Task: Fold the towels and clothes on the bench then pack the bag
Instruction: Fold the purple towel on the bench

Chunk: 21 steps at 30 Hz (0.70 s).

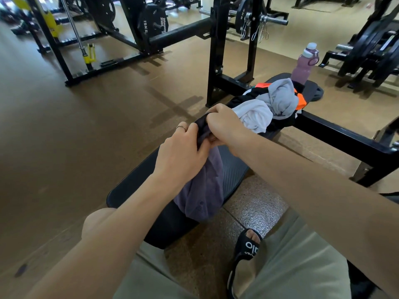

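The black padded table (233,169) runs from the person's lap away toward the upper right, its near end rounded and its long left edge bordering a wide stretch of bare brown floor (64,137). On the right the room is tighter — a black steel crossbar (345,134) of the rack passes just beside the table's edge, and two black uprights (216,50) stand close by its far left side.

A pile of clothes (272,104) covers the far half of the table: a grey garment on top, a white towel (254,116) in front of it, black and orange fabric beneath. A purple water bottle (303,65) stands upright at the far end, behind the pile.

A purple garment (203,190) hangs over the near part of the table, its lower end draped off the right edge. Both hands hold its bunched top: the left hand (183,152) has fingers curled round the cloth, and the right hand (224,124) closes its grip on the same dark bunch, the two touching.

A black sandal (248,247) rests on the speckled floor below.
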Motion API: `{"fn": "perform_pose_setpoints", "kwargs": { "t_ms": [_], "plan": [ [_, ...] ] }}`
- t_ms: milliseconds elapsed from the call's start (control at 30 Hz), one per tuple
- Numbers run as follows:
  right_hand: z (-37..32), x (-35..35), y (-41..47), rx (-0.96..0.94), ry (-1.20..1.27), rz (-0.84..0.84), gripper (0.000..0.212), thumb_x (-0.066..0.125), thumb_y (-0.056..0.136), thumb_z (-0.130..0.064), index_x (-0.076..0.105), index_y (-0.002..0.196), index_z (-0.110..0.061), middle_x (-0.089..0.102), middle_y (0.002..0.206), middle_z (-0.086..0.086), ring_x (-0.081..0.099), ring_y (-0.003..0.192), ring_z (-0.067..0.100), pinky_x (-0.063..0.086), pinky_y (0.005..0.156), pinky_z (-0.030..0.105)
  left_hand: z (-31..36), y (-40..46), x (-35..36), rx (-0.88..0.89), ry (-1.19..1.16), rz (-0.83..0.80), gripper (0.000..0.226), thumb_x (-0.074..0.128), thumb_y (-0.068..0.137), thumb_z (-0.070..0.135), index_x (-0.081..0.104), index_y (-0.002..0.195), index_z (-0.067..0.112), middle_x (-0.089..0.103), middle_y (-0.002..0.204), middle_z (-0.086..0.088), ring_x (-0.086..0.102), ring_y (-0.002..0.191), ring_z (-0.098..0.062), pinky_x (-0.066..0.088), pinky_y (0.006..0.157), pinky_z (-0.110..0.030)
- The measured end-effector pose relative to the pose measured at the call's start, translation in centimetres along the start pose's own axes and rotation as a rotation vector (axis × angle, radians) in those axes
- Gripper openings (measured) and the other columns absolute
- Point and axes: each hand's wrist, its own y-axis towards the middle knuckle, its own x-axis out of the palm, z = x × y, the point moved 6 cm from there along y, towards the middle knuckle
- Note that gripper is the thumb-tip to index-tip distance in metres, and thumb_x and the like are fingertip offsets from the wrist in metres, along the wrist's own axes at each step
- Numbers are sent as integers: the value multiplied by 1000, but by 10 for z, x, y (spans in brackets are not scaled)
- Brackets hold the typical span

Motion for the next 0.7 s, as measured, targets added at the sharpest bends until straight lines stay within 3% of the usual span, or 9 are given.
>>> {"fn": "perform_pose_setpoints", "kwargs": {
  "t_ms": [67, 200, 333, 400, 500, 600, 633, 700],
  "plan": [
    [-4, 0, -4, -44, -54, -6, 32, 42, 79, -11, 57, 107, -16, 70, 99, 12, 72, 85, 29, 63, 69, 46, -2, 3, 0, -20, -5, -11, 18, 44, 100, 30, 37, 88, 19, 41, 94, -1, 44, 67, -31, 32, 63, -38],
    [-17, -16, -6, -167, -102, 108, 33, 38, 86, -7, 59, 109, -17, 62, 98, 1, 66, 86, 24, 59, 50, 29, -9, -1, 6, 11, 46, -114, 14, 41, 101, 23, 39, 88, 18, 38, 103, -3, 44, 67, -33, 33, 64, -37],
    [-27, -37, -4, -240, -158, 255, 34, 39, 79, -3, 60, 103, -14, 62, 84, 2, 65, 85, 30, 60, 71, 46, -27, -11, 17, -50, 82, -266, 20, 38, 103, 27, 48, 86, 20, 46, 131, -11, 46, 75, -28, 39, 72, -37],
    [-29, -40, -4, -245, -206, 256, 32, 39, 79, 0, 63, 98, -8, 63, 82, 5, 67, 81, 30, 61, 68, 45, -33, -13, 16, -39, 136, -288, 24, 37, 104, 29, 52, 88, 19, 47, 131, -7, 49, 78, -26, 42, 73, -37],
    [-23, -38, -1, -199, -154, 193, 32, 38, 81, 5, 67, 93, 1, 62, 81, 3, 66, 82, 23, 61, 60, 29, -40, -14, 11, 27, 252, -264, 31, 35, 104, 29, 61, 97, 13, 50, 131, -8, 62, 88, -30, 51, 74, -39],
    [-19, -41, 3, -191, -224, 167, 19, 54, 79, -8, 71, 86, -4, 66, 74, -1, 68, 80, 18, 60, 75, 28, -48, -11, 4, 54, 271, -223, 32, 35, 104, 27, 61, 100, 9, 50, 121, -8, 58, 80, -29, 50, 68, -40],
    [-20, -42, 2, -186, -257, 141, 17, 60, 78, -13, 71, 86, -3, 67, 73, 0, 68, 73, 12, 57, 70, 18, -49, -10, 1, 59, 268, -216, 31, 36, 104, 27, 60, 101, 7, 49, 119, -9, 55, 76, -29, 49, 66, -39],
    [-21, -44, -3, -199, -357, 87, 20, 65, 82, -16, 68, 91, 1, 70, 78, 2, 65, 57, -1, 39, 46, 3, -52, -10, -1, 108, 320, -188, 30, 38, 104, 27, 60, 104, 6, 49, 119, -10, 58, 74, -31, 48, 63, -38]
  ]
}}
